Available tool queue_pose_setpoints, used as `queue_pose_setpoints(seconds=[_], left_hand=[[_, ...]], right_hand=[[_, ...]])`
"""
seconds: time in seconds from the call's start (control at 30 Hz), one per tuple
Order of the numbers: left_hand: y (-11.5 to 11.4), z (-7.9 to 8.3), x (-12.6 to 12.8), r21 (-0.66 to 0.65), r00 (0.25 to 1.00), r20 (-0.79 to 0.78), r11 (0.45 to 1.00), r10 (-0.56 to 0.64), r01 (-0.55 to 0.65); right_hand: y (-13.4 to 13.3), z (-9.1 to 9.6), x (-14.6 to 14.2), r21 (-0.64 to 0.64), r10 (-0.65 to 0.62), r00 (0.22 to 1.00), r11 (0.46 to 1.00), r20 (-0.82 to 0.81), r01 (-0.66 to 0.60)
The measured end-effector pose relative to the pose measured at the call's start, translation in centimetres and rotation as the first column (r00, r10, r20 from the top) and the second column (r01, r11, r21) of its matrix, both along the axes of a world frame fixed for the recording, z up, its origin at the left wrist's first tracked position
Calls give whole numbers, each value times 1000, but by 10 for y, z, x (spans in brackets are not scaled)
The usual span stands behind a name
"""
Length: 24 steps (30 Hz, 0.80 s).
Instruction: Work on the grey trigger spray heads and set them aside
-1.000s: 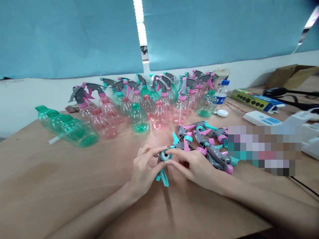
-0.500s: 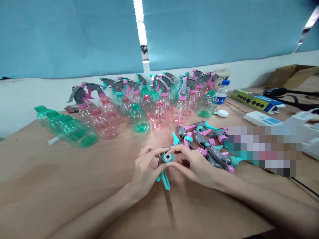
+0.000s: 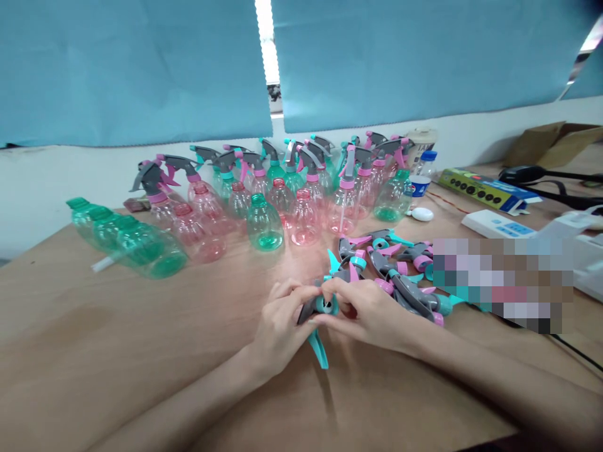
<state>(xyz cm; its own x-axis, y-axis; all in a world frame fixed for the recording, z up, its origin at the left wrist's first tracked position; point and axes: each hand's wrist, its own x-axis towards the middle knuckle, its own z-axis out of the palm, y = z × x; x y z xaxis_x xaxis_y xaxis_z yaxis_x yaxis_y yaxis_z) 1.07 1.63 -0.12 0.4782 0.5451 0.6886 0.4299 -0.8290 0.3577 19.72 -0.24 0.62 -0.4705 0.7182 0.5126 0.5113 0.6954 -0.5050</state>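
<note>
Both hands meet over the front of the table around a grey trigger spray head (image 3: 319, 346) with a teal collar and trigger. My left hand (image 3: 286, 323) is closed round its grey body, and the teal trigger points down below the fingers. The thumb and fingers of my right hand (image 3: 370, 314) pinch the teal collar, with a fingertip at its round opening. Just beyond the right hand lies a pile of loose spray heads (image 3: 409, 290), grey with pink or teal parts. An open green bottle (image 3: 264, 229) and an open pink bottle (image 3: 303, 220) stand behind the hands.
Several pink and green bottles with spray heads (image 3: 311, 164) stand along the wall. Green bottles (image 3: 141, 245) line the left. At right are a white device (image 3: 497, 225), a yellow-green box (image 3: 480, 188), a blue-capped bottle (image 3: 424, 171) and a cardboard box (image 3: 541, 147).
The spray head and both hands have shifted slightly right and down. Its collar opening has tilted, and a right fingertip has moved over the opening.
</note>
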Motion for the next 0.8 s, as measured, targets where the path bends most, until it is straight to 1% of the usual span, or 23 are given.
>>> queue_pose_setpoints(seconds=[0.2, 0.3, 0.37, 0.43, 0.53, 0.63, 0.73, 0.8], left_hand=[[2, -1, 1, -31, 999, -44, 999, 28, -30], [3, -1, 0, -60, 998, -58, 998, 32, -35], [4, -1, -1, -91, 998, -51, 995, 38, -42], [4, -1, -1, -131, 998, -36, 990, 45, -50], [3, -1, -1, -175, 998, -16, 983, 57, -59], [3, -1, 1, -207, 998, 1, 977, 61, -59], [3, 0, 2, -245, 997, 19, 967, 71, -64], [3, 1, 2, -254, 997, 31, 965, 75, -65]], right_hand=[[3, -2, -4, 52, 2, 1000, 999, -26, -1], [5, -5, -4, 42, 4, 1000, 999, -21, -4], [5, -7, -3, -9, 7, 999, 1000, -44, -7], [5, -8, -3, -92, -5, 997, 996, -80, -3], [3, -6, -1, -218, -67, 989, 975, -132, 37], [3, -1, 0, -280, -134, 973, 957, -189, 77], [5, 2, 3, -343, -209, 940, 933, -270, 109], [7, 2, 6, -389, -252, 898, 916, -362, 100]])
